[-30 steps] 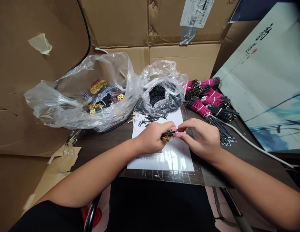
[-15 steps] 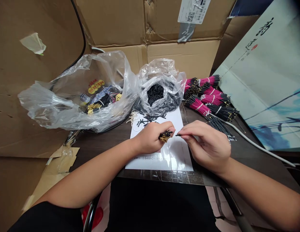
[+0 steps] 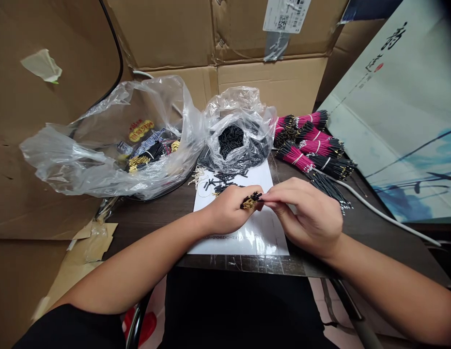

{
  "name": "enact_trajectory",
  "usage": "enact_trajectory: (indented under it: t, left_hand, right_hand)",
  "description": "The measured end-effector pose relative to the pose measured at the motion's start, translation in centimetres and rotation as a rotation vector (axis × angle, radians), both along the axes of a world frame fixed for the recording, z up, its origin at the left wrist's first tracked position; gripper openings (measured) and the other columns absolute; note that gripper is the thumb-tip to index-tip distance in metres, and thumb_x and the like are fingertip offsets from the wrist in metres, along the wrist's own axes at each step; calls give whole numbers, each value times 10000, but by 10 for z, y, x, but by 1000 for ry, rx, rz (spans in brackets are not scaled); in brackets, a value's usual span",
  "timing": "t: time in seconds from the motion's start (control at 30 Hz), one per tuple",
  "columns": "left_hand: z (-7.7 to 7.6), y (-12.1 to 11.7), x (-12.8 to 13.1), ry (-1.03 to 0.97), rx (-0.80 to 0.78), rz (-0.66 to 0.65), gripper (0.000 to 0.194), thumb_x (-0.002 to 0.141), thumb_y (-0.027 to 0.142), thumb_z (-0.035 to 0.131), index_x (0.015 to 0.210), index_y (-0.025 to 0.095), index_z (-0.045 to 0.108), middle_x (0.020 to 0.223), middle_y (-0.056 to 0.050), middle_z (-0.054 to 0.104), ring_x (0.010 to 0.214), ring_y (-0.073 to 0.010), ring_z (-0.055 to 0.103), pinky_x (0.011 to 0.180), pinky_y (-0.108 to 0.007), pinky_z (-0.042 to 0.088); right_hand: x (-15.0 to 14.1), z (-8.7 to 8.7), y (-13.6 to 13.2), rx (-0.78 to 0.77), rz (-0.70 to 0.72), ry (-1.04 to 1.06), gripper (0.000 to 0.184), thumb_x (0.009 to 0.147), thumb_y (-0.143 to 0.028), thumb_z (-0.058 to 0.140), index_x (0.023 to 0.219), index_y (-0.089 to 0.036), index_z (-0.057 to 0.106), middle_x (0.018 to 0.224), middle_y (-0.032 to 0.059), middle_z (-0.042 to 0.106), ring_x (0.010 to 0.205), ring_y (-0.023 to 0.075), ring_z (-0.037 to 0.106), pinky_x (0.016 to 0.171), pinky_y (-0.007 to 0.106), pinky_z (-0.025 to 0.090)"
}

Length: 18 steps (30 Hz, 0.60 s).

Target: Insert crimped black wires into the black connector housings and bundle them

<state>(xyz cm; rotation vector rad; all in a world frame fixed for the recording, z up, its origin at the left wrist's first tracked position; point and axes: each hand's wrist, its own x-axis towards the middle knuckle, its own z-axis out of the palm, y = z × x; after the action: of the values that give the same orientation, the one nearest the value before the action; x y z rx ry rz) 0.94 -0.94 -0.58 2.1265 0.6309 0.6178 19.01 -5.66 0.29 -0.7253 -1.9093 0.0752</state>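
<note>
My left hand (image 3: 228, 209) is closed around a bundle of wires (image 3: 250, 201), whose ends with gold terminals and some black sleeves poke out toward me. My right hand (image 3: 309, 215) pinches a small black sleeve (image 3: 261, 198) between thumb and forefinger, up against the bundle's right edge. Fingertips cover most of that sleeve. Beyond my left hand, loose black sleeves (image 3: 225, 178) lie scattered on a white printed sheet (image 3: 271, 240). More of them fill an open clear plastic bag (image 3: 259, 150) behind.
At left, a large clear bag (image 3: 101, 167) contains gold-tipped wire bundles. Tied pink and black wire bundles (image 3: 298, 157) lie at right by a white cable (image 3: 378, 203). White ties (image 3: 197, 175) sit beside the sheet. Cardboard (image 3: 174, 39) walls the back of the dark table (image 3: 145, 218).
My right hand has moved slightly left, bringing the black sleeve from just beside the wire bundle to its edge. My left hand keeps its hold. The view has shifted slightly.
</note>
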Motion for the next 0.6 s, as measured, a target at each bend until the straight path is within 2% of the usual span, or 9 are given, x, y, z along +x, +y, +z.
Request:
enact_trajectory:
  t: [0.17, 0.6]
  left_hand:
    - [-2, 1, 0, 31, 50, -12, 111, 825, 91, 432, 804, 163, 515, 733, 33, 573, 659, -96, 501, 657, -209, 359]
    - [1, -1, -1, 204, 123, 24, 40, 789, 144, 469, 796, 182, 479, 655, 42, 496, 606, -108, 407, 592, -220, 309]
  right_hand:
    - [1, -1, 0, 6, -11, 0, 268, 791, -53, 647, 1021, -189, 658, 869, 43, 705, 795, 144, 657, 723, 295, 547]
    - [6, -8, -1, 78, -16, -21, 274, 738, -146, 749, 997, -210, 687, 829, 34, 708, 736, 154, 647, 663, 307, 539]
